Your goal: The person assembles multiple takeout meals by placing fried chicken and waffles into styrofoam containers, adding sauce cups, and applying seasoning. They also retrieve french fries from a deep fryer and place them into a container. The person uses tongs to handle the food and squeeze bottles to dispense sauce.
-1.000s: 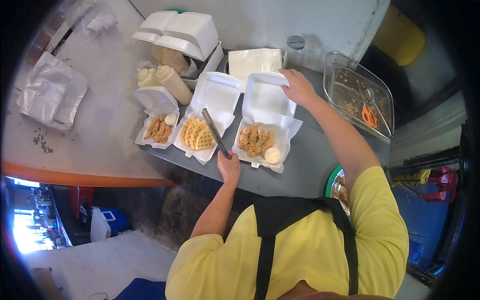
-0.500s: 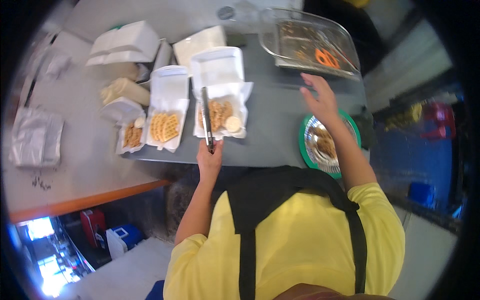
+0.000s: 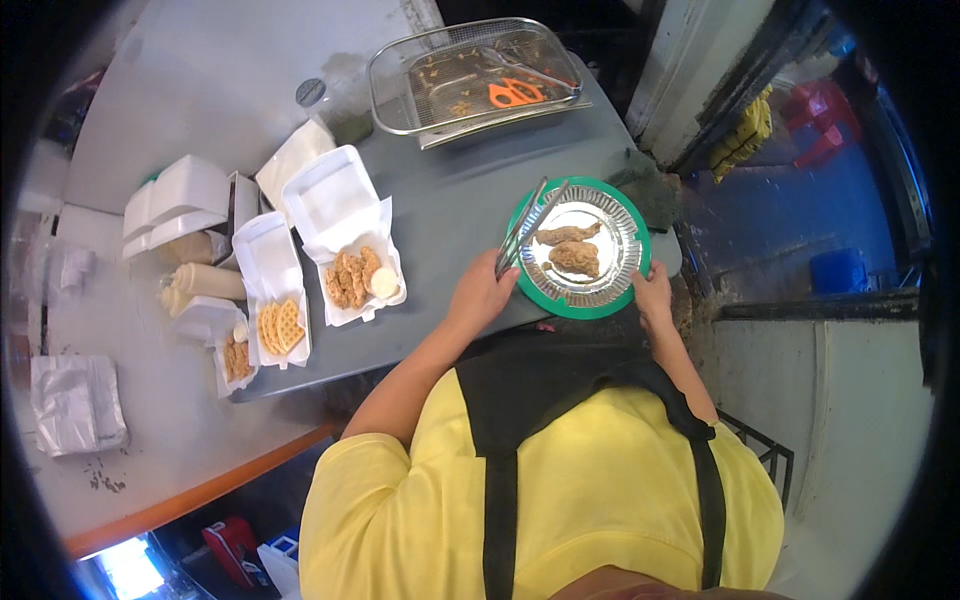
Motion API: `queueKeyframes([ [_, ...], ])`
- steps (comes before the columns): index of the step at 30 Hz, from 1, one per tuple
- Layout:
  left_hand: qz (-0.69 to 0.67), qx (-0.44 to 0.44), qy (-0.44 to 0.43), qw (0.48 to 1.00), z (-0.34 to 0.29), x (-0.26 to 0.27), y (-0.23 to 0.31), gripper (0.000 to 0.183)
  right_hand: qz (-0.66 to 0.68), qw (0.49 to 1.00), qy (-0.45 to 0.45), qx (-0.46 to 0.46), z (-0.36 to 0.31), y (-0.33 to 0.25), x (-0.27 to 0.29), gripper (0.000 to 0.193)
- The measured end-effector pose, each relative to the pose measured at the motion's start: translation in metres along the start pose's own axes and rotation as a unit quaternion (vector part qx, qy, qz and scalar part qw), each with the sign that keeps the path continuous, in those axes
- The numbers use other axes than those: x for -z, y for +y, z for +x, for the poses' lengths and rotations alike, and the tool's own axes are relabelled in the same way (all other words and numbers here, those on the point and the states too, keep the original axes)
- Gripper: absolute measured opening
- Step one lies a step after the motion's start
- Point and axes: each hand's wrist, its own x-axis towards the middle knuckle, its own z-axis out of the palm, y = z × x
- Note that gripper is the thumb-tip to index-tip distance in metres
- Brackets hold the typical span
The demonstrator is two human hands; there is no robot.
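A pair of metal tongs [image 3: 523,222] is in my left hand [image 3: 483,297], its tips reaching over the left side of a round silver plate with a green rim [image 3: 522,285]. Fingers of that hand are close against the rim. My right hand [image 3: 653,295] pinches the plate's right edge, thumb on top. Two brown fried pieces [image 3: 576,258] lie in the middle of the plate, apart from the tongs. To the left, an open white foam box [image 3: 326,192] holds fried strips [image 3: 345,280] and a small cup of pale sauce [image 3: 384,283].
Waffles [image 3: 281,328] fill a second foam box, and a smaller one [image 3: 236,357] holds fried pieces. A wire basket [image 3: 395,105] with orange-handled scissors [image 3: 515,93] stands at the back. Squeeze bottles [image 3: 208,281] and stacked foam boxes [image 3: 180,200] are at left, above plastic bags [image 3: 77,405].
My left hand has carried the tongs from the foam box of strips over to the plate. My right hand has come down onto the plate's edge. The view has turned right.
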Motion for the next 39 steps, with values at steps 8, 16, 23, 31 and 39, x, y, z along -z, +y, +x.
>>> queueKeyframes([
  [8, -0.004, -0.067, 0.048, 0.997, 0.037, -0.019, -0.016, 0.036, 0.176, 0.981, -0.049, -0.070, 0.002, -0.021, -0.049, 0.026],
  [16, -0.003, -0.146, 0.114, 0.983, 0.068, -0.019, -0.014, 0.042, 0.029, 0.979, -0.162, -0.117, -0.016, -0.077, -0.046, 0.059],
  [23, -0.058, -0.173, 0.079, 0.980, 0.083, -0.041, 0.028, 0.042, 0.066, 0.992, -0.093, -0.061, 0.018, -0.060, 0.049, 0.058],
  [31, -0.129, -0.272, -0.013, 0.953, 0.160, -0.145, 0.187, 0.036, -0.091, 0.995, 0.022, 0.042, 0.087, -0.041, 0.250, 0.060],
  [39, -0.308, -0.090, -0.188, 0.928, 0.220, -0.289, 0.344, 0.033, -0.097, 0.994, 0.049, 0.016, 0.159, -0.005, 0.411, 0.061],
])
